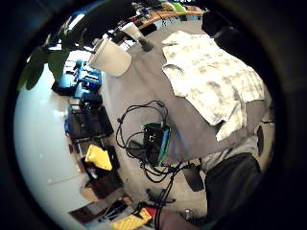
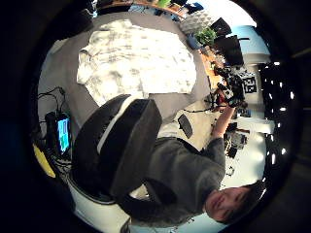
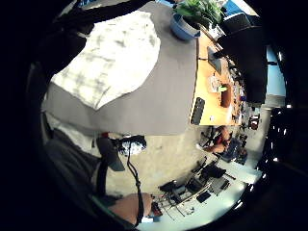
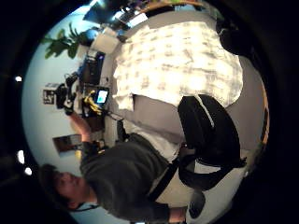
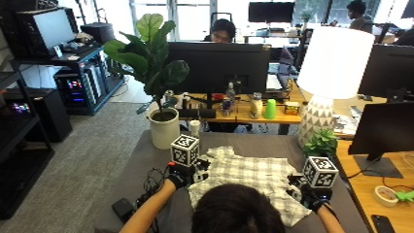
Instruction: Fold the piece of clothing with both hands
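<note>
One plaid shirt (image 5: 249, 182) flat between two gloved hands

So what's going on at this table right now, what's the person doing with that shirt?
A person sits at a grey table with a white plaid shirt spread flat on it, apparently not yet folded. Both black-gloved hands are raised near the shirt's two sides: the left hand by its left edge, the right hand by its right. The palm views show the shirt some way off from each palm, so neither hand seems to hold it. Whether the fingers are curled isn't clear.
</note>
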`<action>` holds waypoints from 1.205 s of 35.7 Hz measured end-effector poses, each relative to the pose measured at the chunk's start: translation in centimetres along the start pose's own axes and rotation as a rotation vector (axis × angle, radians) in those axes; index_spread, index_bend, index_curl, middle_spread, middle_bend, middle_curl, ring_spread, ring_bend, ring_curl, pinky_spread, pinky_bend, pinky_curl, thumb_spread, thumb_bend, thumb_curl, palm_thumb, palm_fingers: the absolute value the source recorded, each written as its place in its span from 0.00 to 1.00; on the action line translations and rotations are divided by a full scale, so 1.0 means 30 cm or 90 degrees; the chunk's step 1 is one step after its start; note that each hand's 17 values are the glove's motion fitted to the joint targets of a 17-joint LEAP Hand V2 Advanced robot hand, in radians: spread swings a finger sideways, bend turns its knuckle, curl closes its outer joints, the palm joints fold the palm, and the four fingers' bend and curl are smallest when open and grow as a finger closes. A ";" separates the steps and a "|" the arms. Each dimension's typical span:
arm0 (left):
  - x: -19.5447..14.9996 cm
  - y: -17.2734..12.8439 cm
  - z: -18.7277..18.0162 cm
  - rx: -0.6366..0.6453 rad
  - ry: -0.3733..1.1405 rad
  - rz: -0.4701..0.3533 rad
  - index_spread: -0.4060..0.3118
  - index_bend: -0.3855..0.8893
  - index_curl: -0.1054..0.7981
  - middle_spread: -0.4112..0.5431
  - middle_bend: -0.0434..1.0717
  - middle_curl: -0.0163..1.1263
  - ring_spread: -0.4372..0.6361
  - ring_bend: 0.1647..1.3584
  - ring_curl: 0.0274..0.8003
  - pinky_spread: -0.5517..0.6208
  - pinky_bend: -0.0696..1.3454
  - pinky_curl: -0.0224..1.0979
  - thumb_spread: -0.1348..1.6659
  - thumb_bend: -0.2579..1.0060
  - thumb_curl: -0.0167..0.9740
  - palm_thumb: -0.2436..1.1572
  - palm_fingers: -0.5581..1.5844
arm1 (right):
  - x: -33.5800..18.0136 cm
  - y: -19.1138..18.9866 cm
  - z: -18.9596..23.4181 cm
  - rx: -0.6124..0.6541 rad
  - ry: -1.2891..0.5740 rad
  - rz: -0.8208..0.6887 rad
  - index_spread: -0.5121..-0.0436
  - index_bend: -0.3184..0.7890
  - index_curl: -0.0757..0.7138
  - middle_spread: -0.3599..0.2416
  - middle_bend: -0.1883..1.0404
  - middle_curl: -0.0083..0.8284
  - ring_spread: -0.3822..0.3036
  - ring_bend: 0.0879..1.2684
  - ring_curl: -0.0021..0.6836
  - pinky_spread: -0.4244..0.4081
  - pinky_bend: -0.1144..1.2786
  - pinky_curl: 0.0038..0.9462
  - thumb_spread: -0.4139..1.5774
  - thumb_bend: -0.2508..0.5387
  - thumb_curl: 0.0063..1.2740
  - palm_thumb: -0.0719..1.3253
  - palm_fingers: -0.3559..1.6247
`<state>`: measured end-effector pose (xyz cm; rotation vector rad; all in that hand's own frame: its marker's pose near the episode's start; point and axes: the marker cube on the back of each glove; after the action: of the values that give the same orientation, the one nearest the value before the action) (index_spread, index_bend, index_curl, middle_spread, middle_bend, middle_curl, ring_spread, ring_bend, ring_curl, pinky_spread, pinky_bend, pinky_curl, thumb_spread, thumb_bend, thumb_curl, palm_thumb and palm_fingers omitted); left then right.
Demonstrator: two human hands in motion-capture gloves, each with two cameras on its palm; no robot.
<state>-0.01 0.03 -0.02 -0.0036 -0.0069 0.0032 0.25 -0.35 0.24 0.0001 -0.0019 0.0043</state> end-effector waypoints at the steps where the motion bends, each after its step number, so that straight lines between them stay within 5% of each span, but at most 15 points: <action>1: 0.000 0.000 0.000 0.000 -0.001 0.001 0.50 0.52 0.21 0.46 0.18 0.05 0.45 0.23 0.08 0.54 0.25 0.08 0.30 0.22 0.04 0.21 0.52 | 0.003 -0.005 0.004 0.000 0.000 0.000 0.82 0.49 0.18 0.58 0.39 0.11 0.55 0.26 0.12 0.61 0.30 0.05 0.42 0.70 0.05 0.37 0.55; 7: -0.003 -0.009 0.016 -0.002 -0.005 0.005 0.46 0.52 0.31 0.48 0.17 0.11 0.47 0.27 0.21 0.59 0.25 0.16 0.47 0.21 0.07 0.22 0.49 | 0.019 -0.034 0.024 0.006 -0.004 -0.002 0.66 0.45 0.33 0.57 0.39 0.21 0.54 0.29 0.29 0.66 0.30 0.16 0.61 0.76 0.08 0.43 0.53; 18: 0.008 -0.027 0.107 -0.066 0.011 0.014 0.44 0.49 0.40 0.50 0.16 0.15 0.50 0.29 0.28 0.62 0.26 0.22 0.60 0.19 0.13 0.21 0.46 | 0.020 -0.022 0.031 -0.026 0.008 0.003 0.57 0.43 0.42 0.57 0.36 0.31 0.54 0.27 0.37 0.70 0.29 0.23 0.77 0.73 0.11 0.45 0.53; 29: 0.117 -0.092 0.550 -0.255 -0.078 0.058 0.55 0.35 0.38 0.58 0.15 0.17 0.57 0.37 0.35 0.65 0.35 0.29 0.59 0.18 0.19 0.21 0.37 | 0.015 -0.010 0.108 -0.066 0.018 0.007 0.55 0.41 0.44 0.57 0.34 0.37 0.54 0.27 0.42 0.71 0.28 0.28 0.82 0.66 0.14 0.45 0.52; 35: 0.119 -0.133 0.703 -0.233 -0.090 0.056 0.64 0.30 0.31 0.66 0.19 0.18 0.62 0.46 0.38 0.69 0.43 0.32 0.59 0.22 0.23 0.27 0.32 | 0.013 -0.013 0.146 -0.084 0.021 0.010 0.54 0.41 0.45 0.56 0.33 0.40 0.54 0.26 0.45 0.71 0.28 0.30 0.82 0.61 0.15 0.46 0.51; 39: 0.115 -0.178 0.720 -0.141 -0.112 0.050 0.64 0.30 0.27 0.54 0.27 0.21 0.49 0.49 0.37 0.55 0.49 0.33 0.65 0.29 0.27 0.40 0.44 | 0.005 -0.016 0.168 -0.102 0.025 0.011 0.54 0.41 0.45 0.56 0.33 0.41 0.55 0.26 0.46 0.71 0.28 0.31 0.83 0.58 0.15 0.46 0.51; 43: 0.113 -0.225 0.715 -0.073 -0.149 0.047 0.49 0.41 0.31 0.38 0.36 0.24 0.30 0.48 0.35 0.37 0.49 0.32 0.68 0.35 0.33 0.52 0.65 | -0.007 -0.026 0.189 -0.111 0.026 0.002 0.53 0.41 0.46 0.57 0.32 0.42 0.55 0.26 0.47 0.71 0.27 0.32 0.83 0.55 0.16 0.47 0.51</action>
<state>3.25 -6.63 21.49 -0.1185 -0.2415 0.0767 0.03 -1.14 5.90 -0.1741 0.0390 0.0068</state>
